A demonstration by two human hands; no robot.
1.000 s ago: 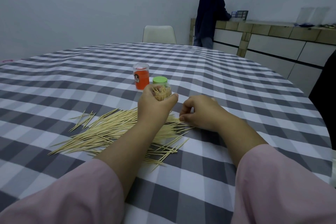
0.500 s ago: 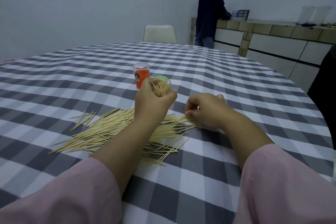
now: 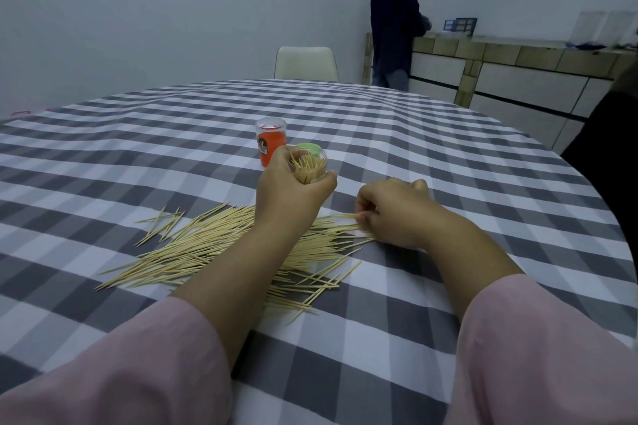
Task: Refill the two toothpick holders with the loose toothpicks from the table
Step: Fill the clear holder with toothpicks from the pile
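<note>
Head view gives us a round table (image 3: pixel 448 134) under a soft grey-and-white checked cloth that ripples toward the far edge. Our left hand (image 3: pixel 293 193) curls round a small clear plastic holder (image 3: pixel 309 167), a cylinder tilted with its open mouth toward us, packed with thin pale wooden toothpicks. Just behind it a green cap-like piece (image 3: pixel 308 148) shows; we cannot tell whether it is joined to the holder. Just beyond, to the left, a second holder (image 3: pixel 270 145) stands upright on the cloth, clear plastic above an orange body with a dark label.

Our right hand (image 3: pixel 393 214) rests on the cloth to the right, fingers curled, thumb and fingertips pinching the ends of a few sticks at the right edge of the loose toothpicks (image 3: pixel 214 248). These slim pointed sticks lie fanned in a broad heap from near left to centre, passing under the left forearm, with a few strays at the far left. Both arms wear loose pink sleeves (image 3: pixel 138 373).

Against half a second ago, the left hand has tipped the holder slightly more toward us, exposing more of the green piece, and the right hand has shifted a little to the right along the heap's edge. A person in dark clothes (image 3: pixel 393 21) at the far sideboard (image 3: pixel 518 72) has turned somewhat. A white chair (image 3: pixel 305 62) sits at the far side.
</note>
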